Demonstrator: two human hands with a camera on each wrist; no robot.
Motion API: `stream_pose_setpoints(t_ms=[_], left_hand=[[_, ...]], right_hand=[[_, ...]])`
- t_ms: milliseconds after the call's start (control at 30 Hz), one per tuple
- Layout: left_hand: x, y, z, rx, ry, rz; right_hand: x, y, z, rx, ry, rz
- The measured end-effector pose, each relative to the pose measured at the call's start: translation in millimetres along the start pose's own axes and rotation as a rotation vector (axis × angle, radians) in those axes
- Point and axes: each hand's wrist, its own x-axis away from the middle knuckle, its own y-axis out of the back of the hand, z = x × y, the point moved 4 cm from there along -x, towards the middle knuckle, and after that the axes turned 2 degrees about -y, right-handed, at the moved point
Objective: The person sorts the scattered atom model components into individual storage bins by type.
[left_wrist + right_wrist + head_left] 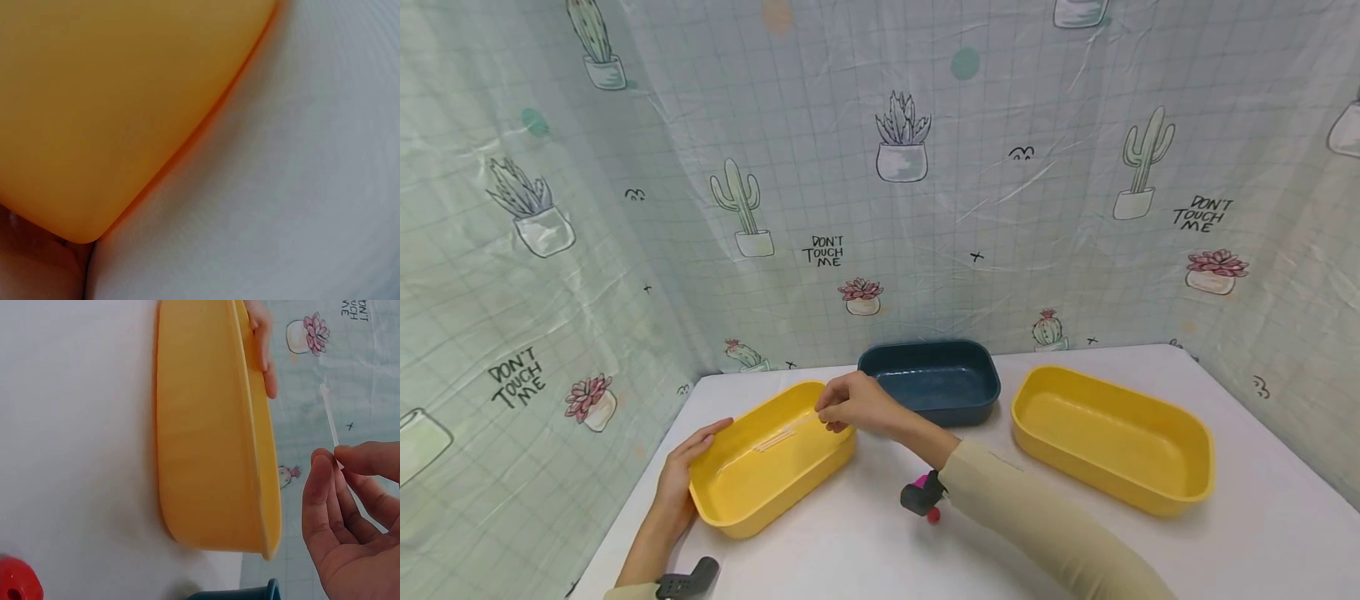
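1. Several thin sticks point(775, 440) lay inside the yellow box point(797, 485).
2. Above it, the right hand point(857, 404) pinched a cotton swab point(331, 419) near one end, leaving the rest clear.
3. The left hand point(685, 460), fingers fairly straight, touched the box's side, probably to steady it.
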Motion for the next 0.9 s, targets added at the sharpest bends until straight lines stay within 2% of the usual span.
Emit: stream_pose_setpoints(t_ms=[367,667,900], left_hand=[[-1.0,-2.7,-1.8,0.027,-0.005,0.001],[0.2,-2.2,-2.7,0.036,0.000,-0.013],[0.6,-1.7,-1.9,0.021,0.011,-0.016]], right_hand=[[-16.0,-14,-2,0.047,-0.059,-0.011],[-24.2,-24,-5,0.003,-0.087,0.005],[-31.3,-32,-10,0.013,-0.120,-0.021]])
